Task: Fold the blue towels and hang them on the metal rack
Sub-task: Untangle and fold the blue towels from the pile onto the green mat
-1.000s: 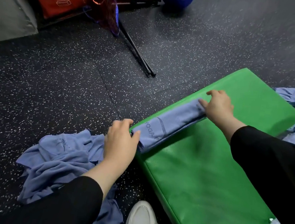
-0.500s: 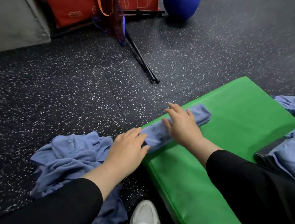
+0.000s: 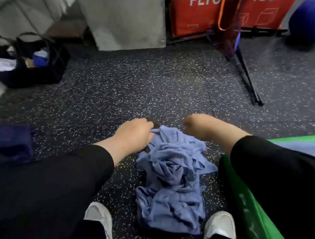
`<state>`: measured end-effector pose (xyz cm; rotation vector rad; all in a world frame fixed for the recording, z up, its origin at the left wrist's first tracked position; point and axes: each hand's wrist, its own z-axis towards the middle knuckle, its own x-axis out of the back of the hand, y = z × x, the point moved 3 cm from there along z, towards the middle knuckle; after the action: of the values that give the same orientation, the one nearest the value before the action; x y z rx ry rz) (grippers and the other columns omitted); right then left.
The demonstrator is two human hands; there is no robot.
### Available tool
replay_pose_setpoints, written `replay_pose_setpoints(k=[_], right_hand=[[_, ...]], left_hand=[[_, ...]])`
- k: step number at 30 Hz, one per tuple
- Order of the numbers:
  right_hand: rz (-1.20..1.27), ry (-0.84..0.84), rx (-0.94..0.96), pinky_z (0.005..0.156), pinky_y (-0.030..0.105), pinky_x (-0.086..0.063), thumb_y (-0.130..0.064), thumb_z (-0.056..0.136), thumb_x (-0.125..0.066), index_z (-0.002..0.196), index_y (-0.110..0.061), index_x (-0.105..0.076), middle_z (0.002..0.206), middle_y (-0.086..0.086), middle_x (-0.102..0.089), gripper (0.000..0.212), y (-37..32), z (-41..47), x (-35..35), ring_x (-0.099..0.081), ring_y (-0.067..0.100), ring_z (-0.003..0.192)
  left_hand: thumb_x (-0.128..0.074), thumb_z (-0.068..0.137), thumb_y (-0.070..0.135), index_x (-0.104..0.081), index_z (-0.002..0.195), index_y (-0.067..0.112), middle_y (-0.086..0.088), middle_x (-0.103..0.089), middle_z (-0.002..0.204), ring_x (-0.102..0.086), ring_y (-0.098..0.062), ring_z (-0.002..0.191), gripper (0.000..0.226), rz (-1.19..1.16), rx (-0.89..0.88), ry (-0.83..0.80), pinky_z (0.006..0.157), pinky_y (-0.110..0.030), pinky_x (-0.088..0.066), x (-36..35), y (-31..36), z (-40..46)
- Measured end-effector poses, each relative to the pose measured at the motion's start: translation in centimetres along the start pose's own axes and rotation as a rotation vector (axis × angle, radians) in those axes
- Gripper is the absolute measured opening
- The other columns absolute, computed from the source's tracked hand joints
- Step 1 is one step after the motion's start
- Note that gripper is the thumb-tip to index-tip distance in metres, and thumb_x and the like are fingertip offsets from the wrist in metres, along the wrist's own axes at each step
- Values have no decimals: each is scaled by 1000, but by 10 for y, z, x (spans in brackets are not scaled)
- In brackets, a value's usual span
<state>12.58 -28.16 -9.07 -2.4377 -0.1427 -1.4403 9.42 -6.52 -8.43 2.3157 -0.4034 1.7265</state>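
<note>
Blue towels (image 3: 170,179) heaped on the floor at 6 o'clock between my shoes. Left hand (image 3: 134,134) grips the pile's far edge; right hand (image 3: 196,126), can't tell, fingers hidden. Next: pull one free onto the green mat (image 3: 254,219) at 3.
</note>
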Motion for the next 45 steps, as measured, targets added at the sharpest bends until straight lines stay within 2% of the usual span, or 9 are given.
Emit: replay_pose_setpoints(k=[7, 13, 19, 25, 29, 33, 37, 42, 45], right_hand=[[43, 34, -87, 84, 39, -47, -21, 96, -56, 119, -11, -55, 138, 18, -52, 25, -43, 44, -116, -54, 35, 122], [-151, 80, -236, 84, 39, -48, -13, 89, -55, 124, -23, -53, 119, 3, -62, 37, -38, 45, -160, -60, 28, 114], [113, 212, -290, 76, 41, -42, -16, 93, -47, 96, -16, -57, 102, 10, -62, 10, -48, 53, -141, -62, 34, 100], [483, 295, -191, 69, 35, -47, -15, 95, -47, 105, -11, -58, 94, 12, -69, 15, -76, 32, -31, -61, 29, 83], [606, 392, -128, 47, 24, -35, -14, 94, -52, 82, -15, -63, 66, -1, -60, 16, -101, -19, 56, -50, 15, 58], [811, 500, -70, 54, 24, -41, -19, 89, -58, 78, -21, -72, 66, -2, -69, 18, -120, -74, 101, -54, 10, 60], [1009, 538, -55, 67, 32, -48, -19, 89, -59, 85, -19, -78, 84, 12, -75, 19, -127, -104, 102, -60, 14, 70], [1079, 534, -51, 76, 46, -57, -24, 85, -57, 88, -23, -78, 86, 12, -77, 21, -120, -109, 100, -71, 28, 80], [904, 586, -76, 79, 45, -57, -23, 90, -59, 88, -22, -76, 82, 2, -77, 17, -106, -110, 102, -72, 28, 88]], left_hand=[[-47, 103, 34, -61, 122, 14, -9, -63, 120, -60, -31, 105, 31, -110, 27, -299, 76, -35, -45, -44, -44, -15], [-50, 102, 37, -62, 130, 13, -9, -66, 123, -62, -30, 109, 39, -163, 36, -427, 88, -37, -51, -48, -58, -12], [-47, 103, 30, -64, 115, 11, -8, -67, 111, -56, -26, 88, 28, -216, 52, -348, 67, -33, -40, -33, -58, -5], [-47, 100, 20, -60, 128, 15, -7, -67, 123, -63, -27, 102, 31, -484, 142, -187, 86, -38, -53, 2, -54, -19], [-47, 104, 17, -50, 147, 22, 1, -59, 140, -58, -13, 108, 43, -823, 108, -94, 79, -20, -44, 59, -38, -42], [-65, 99, 21, -52, 142, 23, 18, -63, 115, -55, 12, 98, 45, -1163, 12, 41, 75, -2, -43, 102, -24, -69], [-83, 81, 36, -51, 140, 33, 18, -64, 119, -61, -7, 116, 67, -1054, 40, 126, 102, -33, -50, 102, -12, -87], [-64, 95, 36, -62, 95, 23, 4, -69, 92, -64, -26, 90, 13, -683, 168, 265, 78, -40, -53, 94, -9, -90], [-60, 99, 31, -63, 82, 15, 1, -64, 74, -58, -25, 71, 23, -857, 177, 335, 63, -36, -44, 94, -20, -85]])
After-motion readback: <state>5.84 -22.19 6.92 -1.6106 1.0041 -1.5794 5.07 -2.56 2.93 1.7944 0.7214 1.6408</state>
